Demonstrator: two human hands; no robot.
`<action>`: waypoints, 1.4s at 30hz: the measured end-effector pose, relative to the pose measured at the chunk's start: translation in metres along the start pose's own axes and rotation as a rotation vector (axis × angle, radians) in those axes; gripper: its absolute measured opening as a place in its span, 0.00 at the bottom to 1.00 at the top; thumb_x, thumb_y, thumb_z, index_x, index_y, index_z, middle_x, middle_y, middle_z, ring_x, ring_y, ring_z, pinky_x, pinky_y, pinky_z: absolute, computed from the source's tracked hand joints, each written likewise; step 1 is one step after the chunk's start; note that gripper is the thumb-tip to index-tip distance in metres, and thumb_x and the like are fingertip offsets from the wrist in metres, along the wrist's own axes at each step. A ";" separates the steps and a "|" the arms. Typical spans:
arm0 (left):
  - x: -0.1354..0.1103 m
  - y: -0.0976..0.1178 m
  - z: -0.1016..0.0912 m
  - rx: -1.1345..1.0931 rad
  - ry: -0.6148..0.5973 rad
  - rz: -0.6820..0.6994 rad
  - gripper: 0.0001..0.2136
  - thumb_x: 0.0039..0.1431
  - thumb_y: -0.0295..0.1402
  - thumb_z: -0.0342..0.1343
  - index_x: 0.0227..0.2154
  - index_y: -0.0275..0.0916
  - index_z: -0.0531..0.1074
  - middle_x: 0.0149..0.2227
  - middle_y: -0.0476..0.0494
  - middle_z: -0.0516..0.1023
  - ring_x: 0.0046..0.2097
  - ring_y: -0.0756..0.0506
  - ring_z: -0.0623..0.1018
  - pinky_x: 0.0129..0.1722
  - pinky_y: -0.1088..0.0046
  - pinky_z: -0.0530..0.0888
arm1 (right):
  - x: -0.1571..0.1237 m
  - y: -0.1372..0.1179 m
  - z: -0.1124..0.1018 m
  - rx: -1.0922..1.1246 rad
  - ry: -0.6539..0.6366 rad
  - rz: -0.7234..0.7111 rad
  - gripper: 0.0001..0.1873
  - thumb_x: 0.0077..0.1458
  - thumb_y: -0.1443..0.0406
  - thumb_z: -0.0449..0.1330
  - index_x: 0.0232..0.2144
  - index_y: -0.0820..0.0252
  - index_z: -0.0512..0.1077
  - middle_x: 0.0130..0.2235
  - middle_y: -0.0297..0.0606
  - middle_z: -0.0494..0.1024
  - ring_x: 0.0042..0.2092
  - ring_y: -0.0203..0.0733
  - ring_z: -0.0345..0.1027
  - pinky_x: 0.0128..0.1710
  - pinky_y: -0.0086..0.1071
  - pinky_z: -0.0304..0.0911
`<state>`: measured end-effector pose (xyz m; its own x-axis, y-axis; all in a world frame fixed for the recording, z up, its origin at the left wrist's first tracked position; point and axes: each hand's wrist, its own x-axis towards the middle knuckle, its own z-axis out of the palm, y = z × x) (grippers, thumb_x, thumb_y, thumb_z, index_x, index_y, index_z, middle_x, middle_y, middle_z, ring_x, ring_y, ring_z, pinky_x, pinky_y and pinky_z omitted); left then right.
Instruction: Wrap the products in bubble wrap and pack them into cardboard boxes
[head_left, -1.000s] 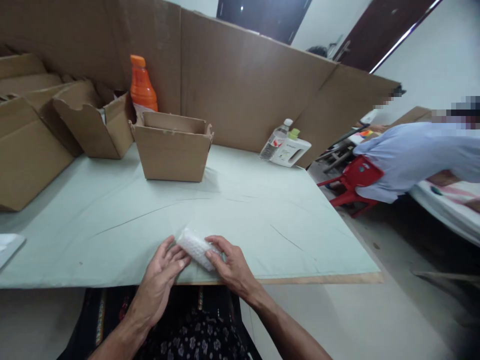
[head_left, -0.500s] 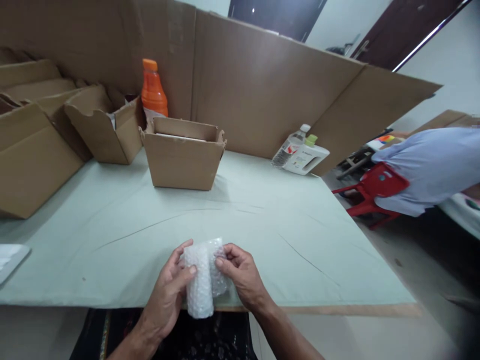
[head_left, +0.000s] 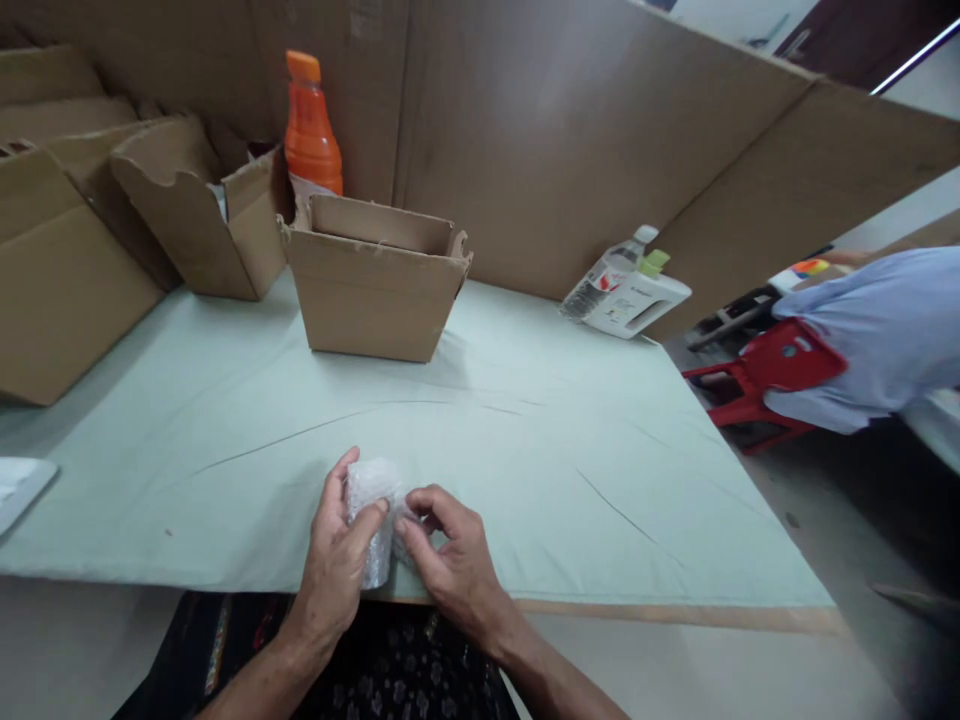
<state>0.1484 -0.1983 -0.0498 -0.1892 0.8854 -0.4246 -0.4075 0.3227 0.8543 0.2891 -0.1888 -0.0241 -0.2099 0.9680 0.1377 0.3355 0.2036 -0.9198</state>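
Note:
A roll of clear bubble wrap stands nearly upright at the front edge of the table, tilted slightly. My left hand grips it from the left, thumb across its front and fingers behind. On the right, my right hand pinches the loose end of the bubble wrap between thumb and fingertips. That flap hangs just off the roll and is partly covered by the fingers. Whether anything lies inside the roll cannot be seen.
A cardboard box stands beyond my hands, with an orange bottle behind it. More cardboard boxes line the left. A clear bottle and a white jug lean at the back right. A person sits on a red chair.
Both hands have moved left with the bubble wrap, and its loose flap now shows less, drawn closer to the roll. The camera view has tilted downward and shifted a little.

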 end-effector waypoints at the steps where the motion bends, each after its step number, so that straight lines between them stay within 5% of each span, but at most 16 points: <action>1: 0.001 0.001 0.000 0.006 0.004 0.007 0.37 0.57 0.37 0.61 0.69 0.46 0.56 0.49 0.44 0.78 0.43 0.45 0.80 0.44 0.69 0.77 | 0.000 -0.003 0.002 -0.012 -0.028 -0.017 0.04 0.60 0.67 0.59 0.37 0.57 0.74 0.35 0.35 0.78 0.33 0.36 0.70 0.36 0.30 0.68; 6: 0.001 0.004 0.004 -0.067 0.012 0.035 0.35 0.61 0.46 0.58 0.69 0.47 0.55 0.55 0.40 0.76 0.50 0.40 0.80 0.47 0.63 0.79 | 0.005 -0.007 0.009 0.060 -0.076 -0.003 0.09 0.58 0.65 0.62 0.42 0.56 0.74 0.41 0.36 0.79 0.38 0.38 0.72 0.34 0.29 0.68; 9: -0.002 0.002 0.010 -0.122 -0.013 0.084 0.34 0.64 0.54 0.52 0.69 0.50 0.56 0.68 0.39 0.65 0.65 0.36 0.70 0.59 0.60 0.74 | 0.008 0.000 0.009 0.065 -0.073 0.032 0.17 0.51 0.64 0.67 0.44 0.56 0.73 0.43 0.37 0.78 0.40 0.40 0.72 0.34 0.29 0.67; 12: -0.002 0.000 0.014 -0.123 -0.093 0.153 0.36 0.62 0.55 0.55 0.69 0.49 0.57 0.72 0.41 0.57 0.72 0.35 0.60 0.66 0.58 0.66 | 0.013 0.011 0.002 0.075 0.013 0.078 0.11 0.54 0.64 0.64 0.41 0.57 0.72 0.38 0.36 0.77 0.38 0.40 0.70 0.38 0.31 0.66; 16: 0.008 0.002 0.015 0.011 -0.215 0.181 0.38 0.53 0.43 0.67 0.66 0.43 0.62 0.67 0.33 0.66 0.67 0.32 0.68 0.64 0.55 0.69 | 0.022 0.019 -0.018 0.323 -0.010 0.177 0.09 0.60 0.59 0.62 0.40 0.57 0.71 0.37 0.37 0.77 0.39 0.41 0.71 0.40 0.32 0.67; 23: 0.030 0.014 0.002 0.454 -0.391 0.263 0.22 0.55 0.31 0.58 0.54 0.42 0.77 0.53 0.37 0.81 0.55 0.34 0.79 0.56 0.57 0.75 | 0.044 0.017 -0.052 0.283 -0.126 0.149 0.25 0.52 0.56 0.70 0.51 0.56 0.74 0.38 0.37 0.78 0.40 0.42 0.70 0.43 0.34 0.66; 25: 0.037 0.027 -0.002 0.585 -0.486 0.375 0.22 0.56 0.31 0.59 0.55 0.44 0.77 0.52 0.38 0.82 0.52 0.35 0.81 0.52 0.58 0.78 | 0.050 0.017 -0.058 0.239 -0.148 0.139 0.20 0.54 0.56 0.69 0.47 0.56 0.76 0.37 0.37 0.78 0.38 0.41 0.69 0.41 0.33 0.65; 27: 0.050 0.053 -0.002 0.712 -0.420 0.646 0.21 0.57 0.34 0.61 0.55 0.45 0.76 0.52 0.38 0.82 0.51 0.35 0.81 0.51 0.58 0.79 | 0.055 0.019 -0.062 0.229 -0.118 0.151 0.14 0.55 0.56 0.68 0.40 0.57 0.77 0.36 0.36 0.77 0.36 0.39 0.67 0.39 0.31 0.64; 30: 0.085 0.109 0.008 0.913 -0.094 1.204 0.21 0.61 0.34 0.60 0.58 0.43 0.73 0.56 0.37 0.79 0.58 0.35 0.77 0.59 0.53 0.73 | 0.059 0.026 -0.064 0.342 -0.011 0.245 0.18 0.54 0.51 0.69 0.37 0.58 0.74 0.33 0.35 0.75 0.34 0.38 0.66 0.35 0.30 0.63; 32: 0.115 0.148 0.020 1.034 0.051 1.422 0.21 0.63 0.29 0.56 0.59 0.39 0.70 0.58 0.34 0.76 0.66 0.34 0.69 0.66 0.49 0.65 | 0.060 0.031 -0.063 0.419 0.023 0.296 0.22 0.52 0.49 0.71 0.36 0.58 0.72 0.32 0.34 0.74 0.34 0.37 0.66 0.35 0.29 0.63; 34: 0.143 0.175 0.031 1.174 0.155 1.450 0.22 0.62 0.28 0.55 0.59 0.36 0.69 0.60 0.33 0.75 0.68 0.32 0.67 0.68 0.44 0.59 | 0.061 0.036 -0.064 0.452 0.041 0.310 0.23 0.50 0.48 0.72 0.35 0.59 0.72 0.32 0.34 0.74 0.33 0.36 0.66 0.34 0.29 0.63; 37: 0.166 0.192 0.038 1.279 0.255 1.387 0.15 0.63 0.27 0.51 0.51 0.36 0.73 0.50 0.34 0.80 0.56 0.34 0.76 0.67 0.42 0.59 | 0.061 0.038 -0.067 0.471 0.091 0.292 0.23 0.48 0.50 0.74 0.35 0.59 0.73 0.31 0.33 0.73 0.32 0.35 0.65 0.33 0.28 0.63; 42: 0.160 0.199 0.027 1.443 0.146 1.439 0.11 0.60 0.30 0.50 0.42 0.39 0.76 0.40 0.38 0.80 0.45 0.36 0.77 0.60 0.45 0.65 | 0.060 0.031 -0.071 0.511 0.115 0.273 0.23 0.47 0.49 0.74 0.35 0.59 0.73 0.30 0.33 0.73 0.30 0.34 0.65 0.31 0.27 0.65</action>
<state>0.0610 0.0162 0.0601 0.2532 0.6865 0.6816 0.9144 -0.3998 0.0630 0.3522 -0.1142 -0.0181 -0.0675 0.9910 -0.1160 -0.1274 -0.1238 -0.9841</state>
